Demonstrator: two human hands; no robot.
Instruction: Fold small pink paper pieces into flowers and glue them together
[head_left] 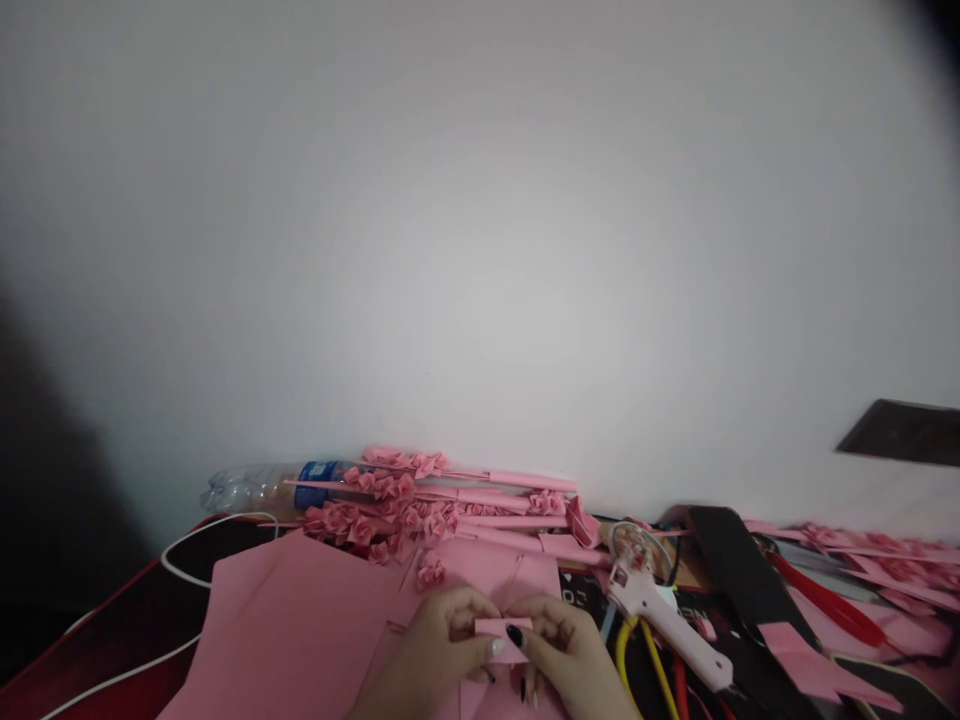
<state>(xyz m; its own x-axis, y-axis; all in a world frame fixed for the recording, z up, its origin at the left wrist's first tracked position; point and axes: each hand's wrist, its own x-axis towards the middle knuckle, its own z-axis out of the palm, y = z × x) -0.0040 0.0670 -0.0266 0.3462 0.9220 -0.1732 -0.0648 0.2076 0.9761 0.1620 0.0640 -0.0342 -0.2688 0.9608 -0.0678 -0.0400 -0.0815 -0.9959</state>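
Observation:
Between both hands is a small folded piece of pink paper (504,627), low in the middle of the head view. My left hand (442,640) pinches its left end between thumb and fingers. At its right end, my right hand (559,645) grips with the thumb, whose nail is dark. The two hands nearly meet over the pink sheets below. Just beyond them lies a small pink paper rose (430,570). A large pink sheet (281,625) spreads to the left of my left hand.
Pink paper flowers with rolled stems (480,500) are heaped along the wall, beside a clear plastic bottle (255,488). On the right lie a white glue gun (667,615), yellow-handled scissors (652,660), a black phone-like slab (739,565) and pink scraps (810,660). A white cable (169,565) curls at left.

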